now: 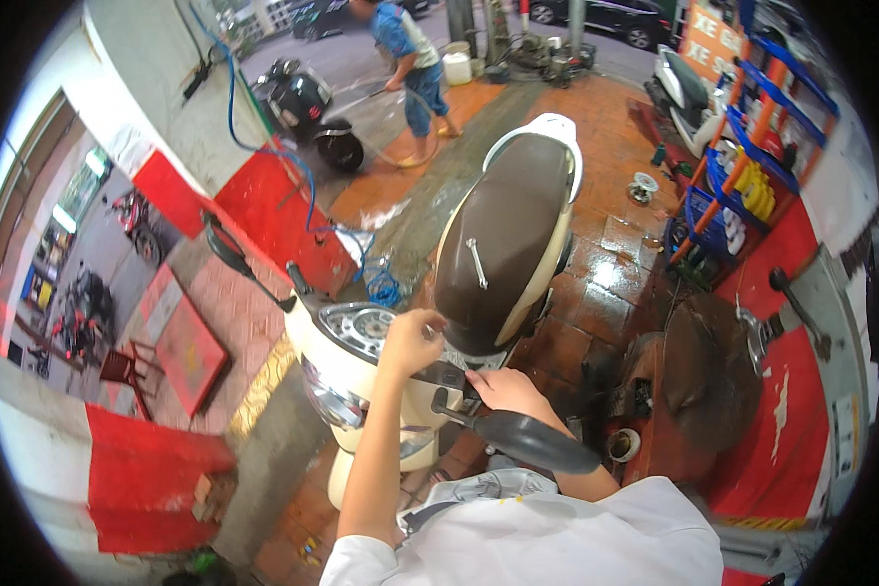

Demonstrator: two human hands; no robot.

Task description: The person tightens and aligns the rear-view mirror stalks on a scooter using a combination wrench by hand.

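A cream scooter (308,342) stands in front of me, its instrument panel (359,325) and dark mirror (537,444) toward me. Above the handlebar, beside the panel, my left hand (413,342) has its fingers curled together; what they hold, if anything, is hidden. My right hand (508,390) is closed over the handlebar grip near the base of that mirror, its fingers partly out of sight. Farther back, a double-ended wrench (477,264) lies on the brown seat (508,210). A second mirror (227,244) sticks out at the scooter's far left side.
Blue hose (384,286) lies coiled beyond the panel. Farther off, a person (415,73) holds a hose beside a black scooter (298,103). A blue-and-orange rack (742,166) and a brown-covered seat (708,371) stand right. The tiled floor (606,234) looks wet.
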